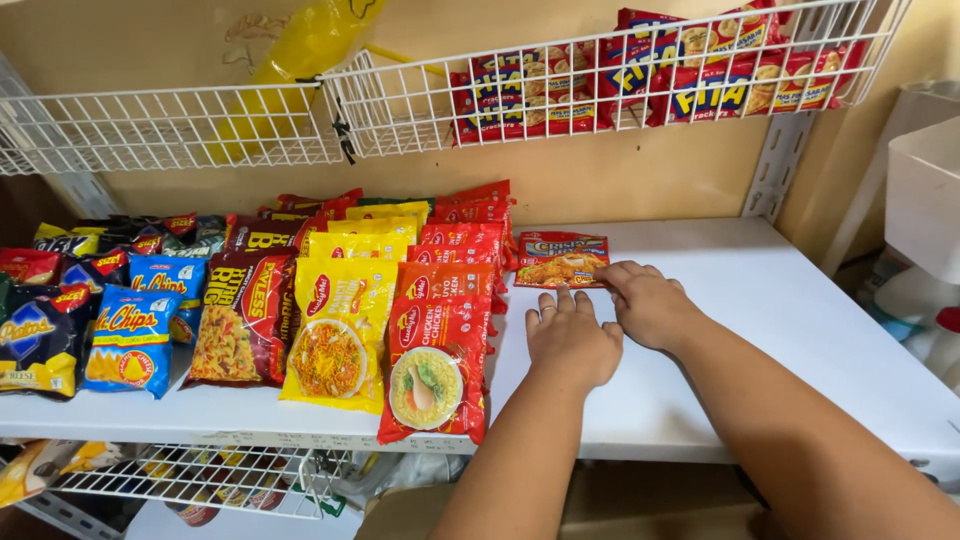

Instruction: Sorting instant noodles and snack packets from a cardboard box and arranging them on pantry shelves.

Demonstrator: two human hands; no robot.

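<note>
Resting on a white shelf (800, 300), both bare hands are seen from above, side by side and just touching. The left hand (572, 340) is laid flat, palm down, with its fingers spread loosely and pointed toward the back wall; nothing is held in it. The right hand (648, 302) is placed just ahead of it, its fingers curled down onto the near edge of a small red sachet (560, 258) with a picture of fried food, so the edge is touched or pressed; whether it is actually pinched cannot be told, since the fingertips are hidden beneath the knuckles. The sachet is laid flat near the back of the shelf, just right of the packet rows and apart from them. To the left, a row of red noodle packets (440, 370) is lined up front to back, with yellow noodle packets (338, 330) beside it, then dark red packets (243, 315), then blue chip bags (128, 335) at the far left. Above, a white wire basket (420, 105) is hung on the wall, and red cracker packs (640, 80) are stacked in its right half.
</note>
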